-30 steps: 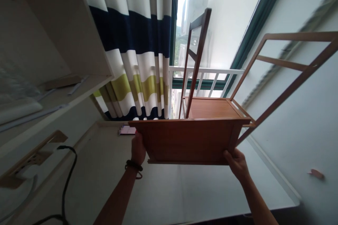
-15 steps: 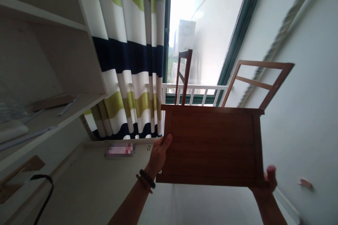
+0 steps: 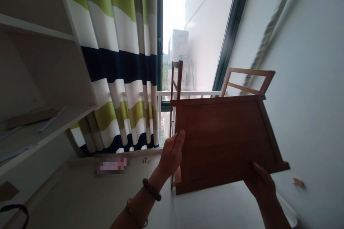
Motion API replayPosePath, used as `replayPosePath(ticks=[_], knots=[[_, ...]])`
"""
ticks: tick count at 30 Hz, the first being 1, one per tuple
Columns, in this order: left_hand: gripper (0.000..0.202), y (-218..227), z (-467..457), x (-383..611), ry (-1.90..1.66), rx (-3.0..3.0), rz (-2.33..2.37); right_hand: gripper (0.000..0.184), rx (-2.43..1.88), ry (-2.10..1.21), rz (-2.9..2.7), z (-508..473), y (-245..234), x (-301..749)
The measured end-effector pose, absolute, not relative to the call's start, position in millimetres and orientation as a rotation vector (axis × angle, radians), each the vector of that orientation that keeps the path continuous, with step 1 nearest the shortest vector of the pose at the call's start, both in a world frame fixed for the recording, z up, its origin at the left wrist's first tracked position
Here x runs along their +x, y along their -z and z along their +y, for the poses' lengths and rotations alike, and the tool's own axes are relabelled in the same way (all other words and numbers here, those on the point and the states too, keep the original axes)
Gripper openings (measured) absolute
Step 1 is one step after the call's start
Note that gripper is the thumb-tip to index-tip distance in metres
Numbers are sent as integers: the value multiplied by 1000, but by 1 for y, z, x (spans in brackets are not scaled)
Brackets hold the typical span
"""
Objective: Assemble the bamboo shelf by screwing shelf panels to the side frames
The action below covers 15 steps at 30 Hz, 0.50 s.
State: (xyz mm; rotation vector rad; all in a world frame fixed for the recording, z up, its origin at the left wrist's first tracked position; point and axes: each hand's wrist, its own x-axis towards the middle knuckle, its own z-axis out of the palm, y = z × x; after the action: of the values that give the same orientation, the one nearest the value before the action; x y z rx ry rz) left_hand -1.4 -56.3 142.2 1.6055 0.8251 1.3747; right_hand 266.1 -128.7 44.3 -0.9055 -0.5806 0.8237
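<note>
A chunky, dark brown bracelet (image 3: pixel 152 190), apparently of rounded beads, circles the left wrist (image 3: pixel 159 176). A thinner, reddish-brown band (image 3: pixel 130 209) loops around the left forearm (image 3: pixel 139 204). The left hand (image 3: pixel 171 152), right hand (image 3: pixel 262 183) and right forearm (image 3: pixel 274 212) are bare.

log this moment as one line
left hand: grips wooden panel at left edge | right hand: grips lower edge | panel: tilted | wooden uprights: behind panel

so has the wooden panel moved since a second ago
Yes, the wooden panel has shifted right relative to the striped curtain and up toward the white railing.
</note>
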Motion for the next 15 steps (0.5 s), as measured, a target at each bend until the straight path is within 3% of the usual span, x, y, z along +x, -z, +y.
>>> replayPosePath(ticks=[5, 11, 15], knots=[[49, -163, -40, -13, -1394, 1834, 799, 10, -883, -681, -454, -136, -67, 275], [18, -207, -8, -22, -1895, 1977, 846, 6, -849, -581, -391, -135, -88, 276], [36, -228, 18, -19, -1860, 2063, 733, 3, -827, -581, -480, -129, -102, 276]])
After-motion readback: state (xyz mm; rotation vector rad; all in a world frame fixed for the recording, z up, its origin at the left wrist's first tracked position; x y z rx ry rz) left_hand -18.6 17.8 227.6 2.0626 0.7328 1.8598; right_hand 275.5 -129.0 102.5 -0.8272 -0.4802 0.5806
